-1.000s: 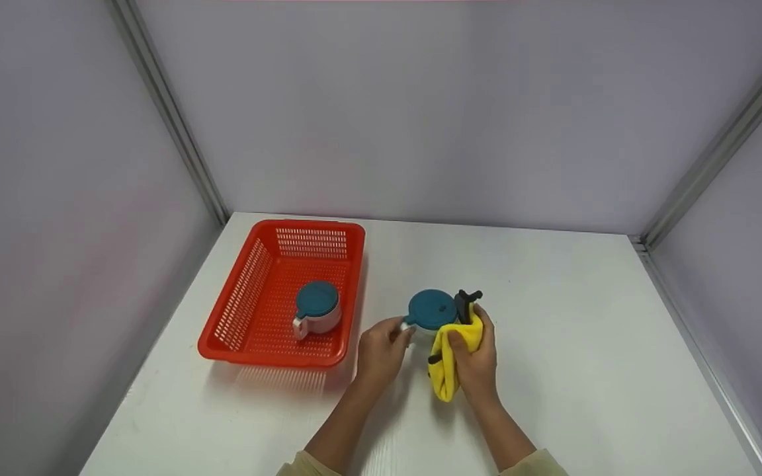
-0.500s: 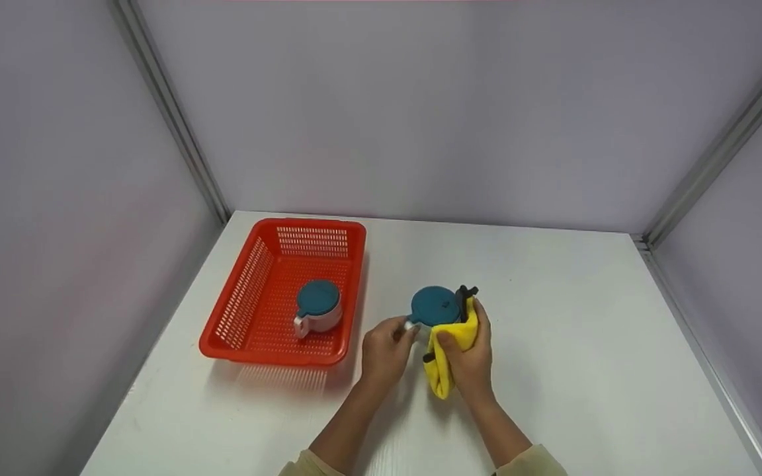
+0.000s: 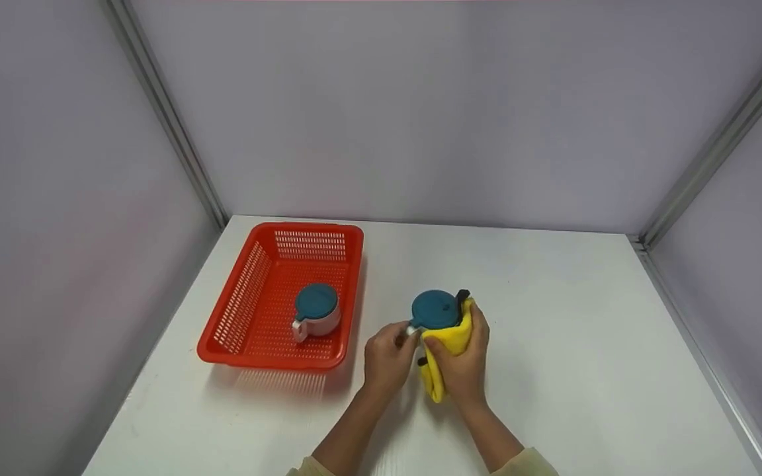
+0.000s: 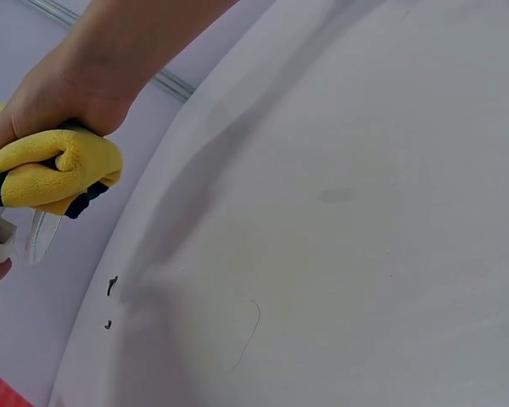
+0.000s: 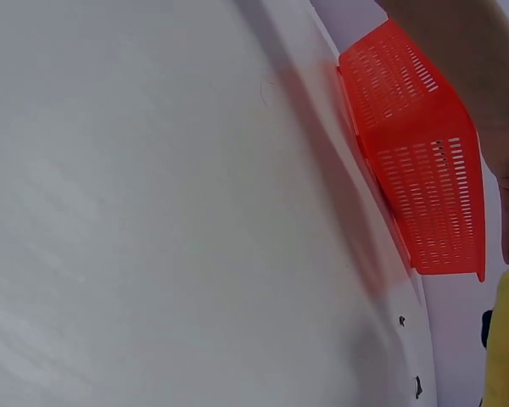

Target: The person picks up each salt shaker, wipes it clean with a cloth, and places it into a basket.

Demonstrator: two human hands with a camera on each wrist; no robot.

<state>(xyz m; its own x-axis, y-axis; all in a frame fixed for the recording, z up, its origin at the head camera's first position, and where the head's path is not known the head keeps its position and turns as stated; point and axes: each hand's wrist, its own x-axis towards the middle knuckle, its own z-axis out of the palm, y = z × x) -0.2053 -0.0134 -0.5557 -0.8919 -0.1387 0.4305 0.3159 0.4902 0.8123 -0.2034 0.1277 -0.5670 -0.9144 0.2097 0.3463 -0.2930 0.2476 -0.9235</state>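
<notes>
Steady white mug with teal lid [image 3: 435, 311] by handle, left hand [image 3: 387, 357] pinching; rub evenly, right hand [image 3: 462, 367] clamping yellow microfibre cloth [image 3: 444, 344].

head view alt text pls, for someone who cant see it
A person's left hand holds the handle of a teal-lidded mug on a white table while the right hand presses a yellow cloth against it. A second lidded mug stands in a red basket to the left.
</notes>
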